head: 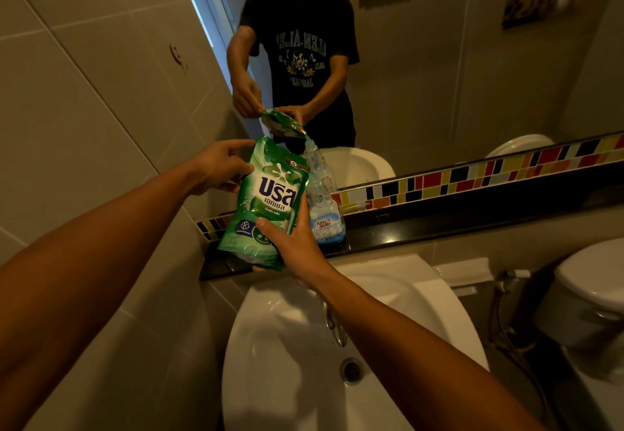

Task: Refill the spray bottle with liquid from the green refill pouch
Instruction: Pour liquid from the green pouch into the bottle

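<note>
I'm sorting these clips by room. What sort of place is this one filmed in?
A bathroom, most likely in a home: a white ceramic washbasin sits below a wall mirror, a white toilet stands to the right, and the walls are tiled.

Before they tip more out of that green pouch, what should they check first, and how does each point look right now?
1. Both hands hold the green refill pouch: ok. The left hand grips the upper edge, the right hand the lower part.
2. Spray bottle upright on the dark ledge: ok.
3. Sprayer top off the bottle: ok, judging by the mirror, where the neck looks open.
4. Pouch corner lined up with the neck: cannot tell directly; the mirror shows it just above.
5. Room left in the bottle: cannot tell.
6. A hand steadying the bottle: not ok, neither does.
</note>
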